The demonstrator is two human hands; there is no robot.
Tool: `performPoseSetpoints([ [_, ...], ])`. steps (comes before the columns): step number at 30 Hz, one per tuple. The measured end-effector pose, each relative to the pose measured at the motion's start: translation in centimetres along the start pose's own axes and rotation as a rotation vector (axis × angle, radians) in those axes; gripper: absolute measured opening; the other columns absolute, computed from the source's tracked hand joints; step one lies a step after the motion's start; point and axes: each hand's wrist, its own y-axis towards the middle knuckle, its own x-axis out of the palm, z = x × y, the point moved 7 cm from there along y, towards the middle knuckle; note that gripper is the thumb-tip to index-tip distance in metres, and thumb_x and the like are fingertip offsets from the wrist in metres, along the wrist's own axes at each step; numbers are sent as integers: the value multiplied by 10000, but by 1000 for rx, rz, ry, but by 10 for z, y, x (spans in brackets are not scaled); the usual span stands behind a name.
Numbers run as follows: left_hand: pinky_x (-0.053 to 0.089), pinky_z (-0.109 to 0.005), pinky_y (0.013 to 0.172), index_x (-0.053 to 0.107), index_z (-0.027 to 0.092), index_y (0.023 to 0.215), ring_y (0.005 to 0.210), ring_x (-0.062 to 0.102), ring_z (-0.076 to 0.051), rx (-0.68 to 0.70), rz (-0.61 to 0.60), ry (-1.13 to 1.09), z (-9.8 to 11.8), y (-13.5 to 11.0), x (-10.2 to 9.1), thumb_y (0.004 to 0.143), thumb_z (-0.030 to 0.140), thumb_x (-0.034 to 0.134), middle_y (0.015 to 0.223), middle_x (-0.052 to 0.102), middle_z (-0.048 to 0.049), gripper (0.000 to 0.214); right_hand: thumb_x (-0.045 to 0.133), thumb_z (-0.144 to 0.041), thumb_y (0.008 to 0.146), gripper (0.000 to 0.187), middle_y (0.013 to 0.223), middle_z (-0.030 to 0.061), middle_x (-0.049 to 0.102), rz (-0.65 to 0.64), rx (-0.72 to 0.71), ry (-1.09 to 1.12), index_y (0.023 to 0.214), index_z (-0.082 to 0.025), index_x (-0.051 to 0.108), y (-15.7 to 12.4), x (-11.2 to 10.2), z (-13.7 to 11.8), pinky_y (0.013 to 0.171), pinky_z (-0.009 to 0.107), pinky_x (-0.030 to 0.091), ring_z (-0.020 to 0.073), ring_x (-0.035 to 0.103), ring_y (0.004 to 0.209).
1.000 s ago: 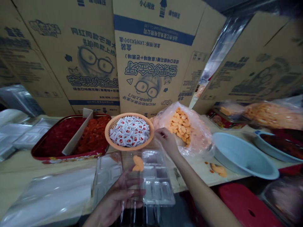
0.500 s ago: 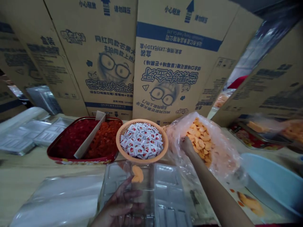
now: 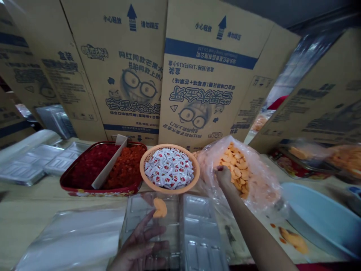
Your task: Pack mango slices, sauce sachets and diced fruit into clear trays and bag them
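Note:
My left hand (image 3: 143, 241) lies with fingers spread over a clear plastic tray (image 3: 172, 233) with moulded compartments. Near its index fingertip, in an upper part of the tray, rests an orange candy piece (image 3: 160, 207) shaped like paired petals. My right hand (image 3: 224, 175) is at the left side of the opening of a clear plastic bag (image 3: 262, 180) full of flat orange candy pieces (image 3: 238, 165). Its fingers are curled in; what they hold, if anything, is hidden. A second clear tray (image 3: 201, 229) lies right beside the first.
An orange basket (image 3: 142, 171) of small white packets stands behind the trays. Left of it sits a divided red tin (image 3: 70, 191) with red and orange contents. A blue basin (image 3: 313, 210) is at the right, plastic sheets (image 3: 76, 233) at the left. Cardboard boxes (image 3: 135, 22) wall the back.
The view has shifted slightly. My right hand stays at the bag's opening, its fingers curled. My left hand keeps its place over the tray by the orange piece.

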Motion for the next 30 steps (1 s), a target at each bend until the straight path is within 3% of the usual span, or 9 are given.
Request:
performPoseSetpoints([
  [5,456,-460,796,100,320,1413,990,590,-313,24,19,36,1,-5,-4,697,120,607,1199,558,-120,900,571,-365,659,253,765,18,566,144,11,171,808,-163,538,-18,-57,-20,621,269,427,147,527,685],
  [8,446,-474,810,128,326,1409,1009,579,-327,23,-7,36,2,-5,-4,699,116,608,1190,556,-122,883,630,-369,588,289,749,-2,562,63,48,474,785,-172,551,-52,-77,-57,618,250,406,124,513,664],
  [10,438,-482,827,135,325,1409,1012,578,-322,43,-37,42,4,-6,-3,706,95,601,1183,554,-124,874,668,-340,547,285,696,-19,563,-223,132,558,761,-179,571,-82,-67,-92,560,233,367,106,489,597],
  [13,437,-495,830,144,322,1407,1011,577,-322,73,-75,60,7,-9,-1,712,64,587,1184,545,-130,863,678,-260,538,231,698,-13,592,-809,130,503,740,-172,608,-139,-33,-151,573,235,362,106,496,608],
  [16,449,-492,807,180,313,1396,1013,574,-336,87,-78,87,9,-17,-2,709,53,585,1190,533,-137,839,611,-161,583,130,679,-20,576,-1117,-43,338,712,-166,622,-180,-3,-189,586,228,361,104,490,633],
  [22,463,-486,785,239,282,1368,1004,580,-341,118,-75,89,13,-31,-13,709,45,567,1213,519,-146,774,515,-13,632,228,722,-8,543,-1190,-502,60,749,-158,645,-223,51,-213,595,220,367,100,478,634],
  [26,468,-470,792,241,273,1355,1000,589,-323,119,-68,60,14,-30,-26,724,52,562,1240,514,-145,742,523,4,657,242,852,25,525,-1107,-550,80,810,-155,622,-238,68,-214,625,228,397,112,501,714],
  [30,466,-474,822,328,244,1292,1046,567,-319,110,-61,-8,17,-28,-37,735,59,557,1259,515,-133,630,584,-14,661,284,970,42,495,-1085,-630,181,894,-175,595,-250,67,-216,736,268,421,149,500,883],
])
